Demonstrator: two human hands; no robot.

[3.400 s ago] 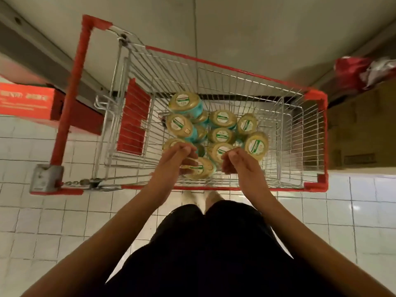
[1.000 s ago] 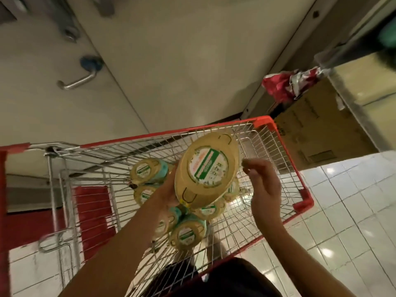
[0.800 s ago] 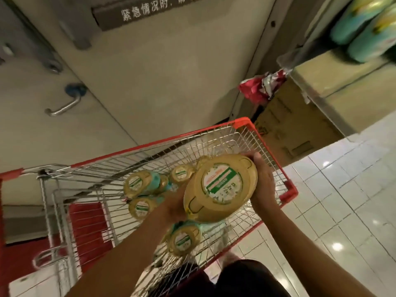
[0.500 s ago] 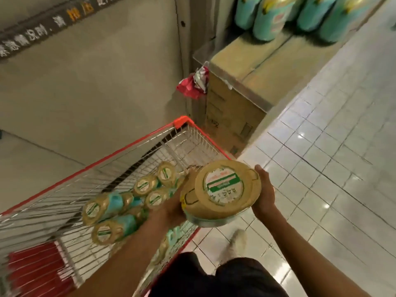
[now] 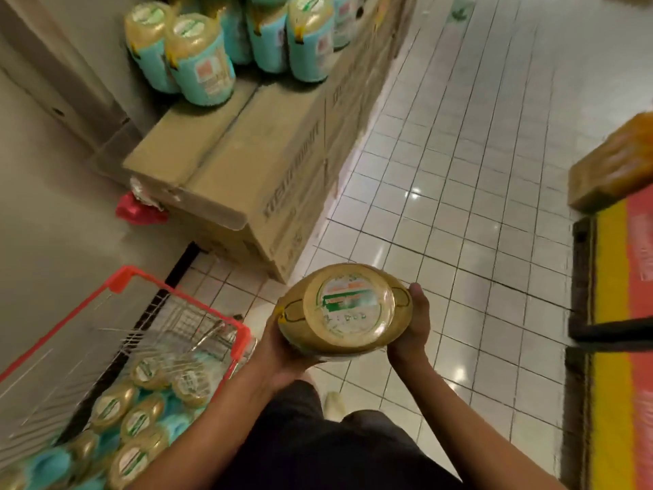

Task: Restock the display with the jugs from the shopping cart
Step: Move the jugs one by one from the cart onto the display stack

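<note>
– Since half a second ago you've turned away from the shopping cart [image 5: 118, 277], now at lower left; the jug [image 5: 344, 311] sits at centre frame, over the tiled floor [image 5: 459, 206].
– Right, and you grip it with both: your left hand [image 5: 279, 351] from below-left, your right hand [image 5: 411, 327] curled round its right side, labelled top facing up.
– Keep both hands on; it looks heavy.
– Then carry it to the cardboard boxes [image 5: 226, 171] at upper left and stand it upright on the bare patch beside the jugs on display [image 5: 201, 58], back from the edge.
</note>
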